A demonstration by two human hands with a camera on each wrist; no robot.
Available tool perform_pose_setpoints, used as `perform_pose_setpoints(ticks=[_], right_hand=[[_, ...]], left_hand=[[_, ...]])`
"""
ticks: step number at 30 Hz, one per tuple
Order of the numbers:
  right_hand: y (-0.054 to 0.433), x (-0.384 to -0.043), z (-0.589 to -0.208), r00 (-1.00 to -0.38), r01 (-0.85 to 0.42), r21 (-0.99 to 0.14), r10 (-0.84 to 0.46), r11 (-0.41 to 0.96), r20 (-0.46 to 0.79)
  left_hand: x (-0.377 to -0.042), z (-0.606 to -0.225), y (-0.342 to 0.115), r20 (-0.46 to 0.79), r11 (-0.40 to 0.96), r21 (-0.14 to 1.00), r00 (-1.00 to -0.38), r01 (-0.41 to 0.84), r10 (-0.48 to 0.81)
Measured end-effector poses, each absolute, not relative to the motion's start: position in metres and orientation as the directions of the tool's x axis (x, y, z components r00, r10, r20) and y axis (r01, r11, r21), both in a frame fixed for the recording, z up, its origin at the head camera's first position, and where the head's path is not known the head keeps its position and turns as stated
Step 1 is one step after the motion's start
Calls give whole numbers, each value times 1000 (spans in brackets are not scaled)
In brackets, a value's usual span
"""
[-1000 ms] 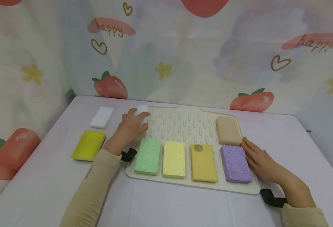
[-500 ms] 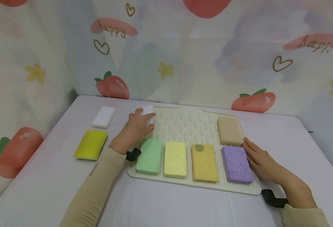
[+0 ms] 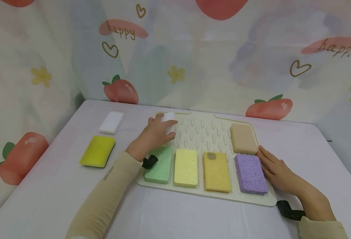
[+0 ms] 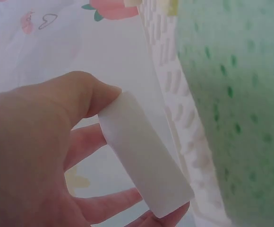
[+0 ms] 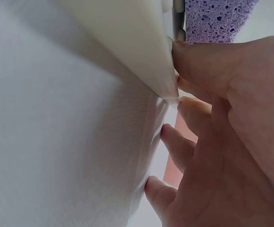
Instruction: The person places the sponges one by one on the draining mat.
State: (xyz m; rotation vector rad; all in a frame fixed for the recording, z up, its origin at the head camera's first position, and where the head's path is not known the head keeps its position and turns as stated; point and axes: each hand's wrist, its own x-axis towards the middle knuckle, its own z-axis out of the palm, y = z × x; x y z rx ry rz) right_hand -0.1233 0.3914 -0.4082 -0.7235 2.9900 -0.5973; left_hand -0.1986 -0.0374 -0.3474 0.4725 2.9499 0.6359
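Observation:
My left hand (image 3: 153, 136) holds a white sponge block (image 4: 144, 153) by its edges over the back left of the cream ridged tray (image 3: 205, 198). In the left wrist view the thumb is on one end and fingers are around the other. Below that hand lies a green sponge (image 3: 160, 172), partly covered by the wrist strap. My right hand (image 3: 280, 172) rests at the tray's right edge, fingers extended, with the thumb touching the rim in the right wrist view. Beside it are a purple sponge (image 3: 251, 174) and a beige sponge (image 3: 243, 138).
A pale yellow sponge (image 3: 185, 167) and an orange-yellow one (image 3: 217, 172) with a round mark lie along the tray's front. Left of the tray, a second white sponge (image 3: 111, 122) and a bright yellow sponge (image 3: 97, 151) with a dark underside lie on the white tablecloth (image 3: 175, 219).
My left hand has moved right with the white sponge, from the tray's left edge to farther over the tray. The right hand has stayed at the tray's edge. The view has shifted slightly.

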Motion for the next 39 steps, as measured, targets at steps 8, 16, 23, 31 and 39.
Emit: perform_pose_setpoints(ticks=[8, 16, 23, 31, 39], right_hand=[[392, -122, -409, -885, -458, -369, -452, 809, 107], [391, -123, -408, -902, -411, -405, -429, 817, 51], [393, -125, -410, -888, -453, -362, -450, 815, 99], [393, -124, -409, -889, -450, -361, -448, 817, 96], [394, -124, -407, -894, -437, -367, -443, 821, 74]], left_hand=[[-197, -342, -20, -38, 868, 385, -935, 312, 353], [-200, -339, -7, -85, 867, 375, -919, 330, 386], [-204, -338, 5, -82, 852, 353, -895, 386, 439], [-204, -335, 23, -115, 848, 336, -876, 410, 469], [-203, -331, 40, -147, 852, 327, -869, 408, 472]])
